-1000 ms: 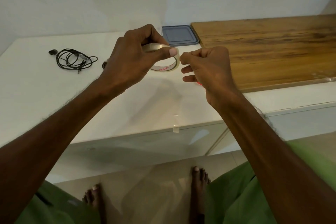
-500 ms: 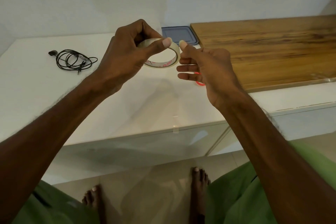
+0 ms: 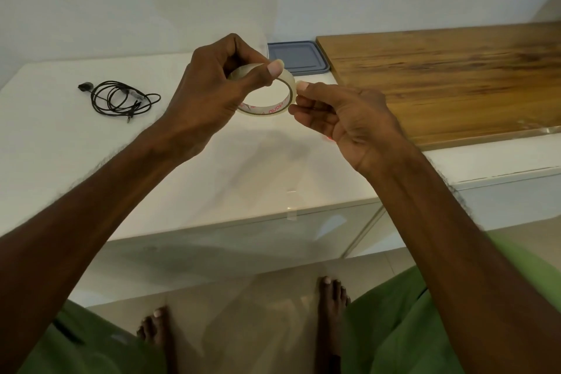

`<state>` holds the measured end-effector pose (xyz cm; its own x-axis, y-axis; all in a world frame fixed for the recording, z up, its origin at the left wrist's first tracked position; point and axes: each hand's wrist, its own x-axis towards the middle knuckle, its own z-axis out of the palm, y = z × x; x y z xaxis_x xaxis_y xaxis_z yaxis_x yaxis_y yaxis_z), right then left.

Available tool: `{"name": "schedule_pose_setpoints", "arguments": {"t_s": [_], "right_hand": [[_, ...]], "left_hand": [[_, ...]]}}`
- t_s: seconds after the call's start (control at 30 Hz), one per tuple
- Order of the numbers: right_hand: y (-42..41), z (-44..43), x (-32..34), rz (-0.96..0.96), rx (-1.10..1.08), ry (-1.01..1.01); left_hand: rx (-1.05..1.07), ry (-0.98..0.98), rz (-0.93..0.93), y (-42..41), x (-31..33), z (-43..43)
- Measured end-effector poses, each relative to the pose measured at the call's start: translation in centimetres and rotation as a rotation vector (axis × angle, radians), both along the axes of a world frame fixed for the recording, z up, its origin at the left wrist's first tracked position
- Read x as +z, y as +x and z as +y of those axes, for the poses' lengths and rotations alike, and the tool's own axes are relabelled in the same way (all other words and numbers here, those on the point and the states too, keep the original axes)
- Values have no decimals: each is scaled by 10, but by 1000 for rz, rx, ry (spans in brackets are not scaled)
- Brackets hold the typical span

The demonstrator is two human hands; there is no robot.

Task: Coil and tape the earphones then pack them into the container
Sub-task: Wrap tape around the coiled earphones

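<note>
Both hands are raised above the counter point(image 3: 76, 155), over its middle. The left hand point(image 3: 212, 91) pinches the tape roll point(image 3: 273, 111) between thumb and curled fingers, with the ring held on edge. The right hand point(image 3: 343, 118) meets the roll's right rim. Its thumb tip is set on the outer face, the forefinger is beneath, and the other fingers are loosely curled.

The earphones point(image 3: 118, 97) lie well to the left on the counter in a loose black coil, apart from both hands, with bare surface all round them. The container point(image 3: 297, 56) sits at the back by the wall, just beside the left end of the wooden board point(image 3: 440, 79). Its near-left corner is hidden behind the left hand.

The counter's front edge runs straight below the forearms, and a short pale strip point(image 3: 291, 212) sits on it.

The counter is white, smooth and glossy. The board is brown and grained, with square corners. The container top is blue-grey, flat and round-cornered. The tape is clear, with red print inside the ring. A small red item point(image 3: 329, 138) shows under the right hand and cannot be identified.
</note>
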<state>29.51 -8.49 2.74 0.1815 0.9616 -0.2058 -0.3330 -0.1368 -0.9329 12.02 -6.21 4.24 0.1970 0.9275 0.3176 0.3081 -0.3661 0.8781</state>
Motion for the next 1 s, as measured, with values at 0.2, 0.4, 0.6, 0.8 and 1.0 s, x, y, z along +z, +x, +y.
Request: {"name": "schedule_pose_setpoints", "arguments": {"t_s": [0.2, 0.4, 0.6, 0.8, 1.0], "right_hand": [[1, 0, 2, 91, 25, -9], [2, 3, 2, 56, 85, 70], [-2, 4, -1, 3, 82, 92], [-4, 3, -3, -20, 34, 60], [2, 1, 2, 164, 160, 77]], "left_hand": [[-41, -43, -103, 1, 1, 0], [-81, -69, -164, 0, 0, 4], [-81, -88, -188, -2, -3, 5], [-93, -88, -158, -1, -6, 5], [-120, -102, -128, -8, 0, 8]]}}
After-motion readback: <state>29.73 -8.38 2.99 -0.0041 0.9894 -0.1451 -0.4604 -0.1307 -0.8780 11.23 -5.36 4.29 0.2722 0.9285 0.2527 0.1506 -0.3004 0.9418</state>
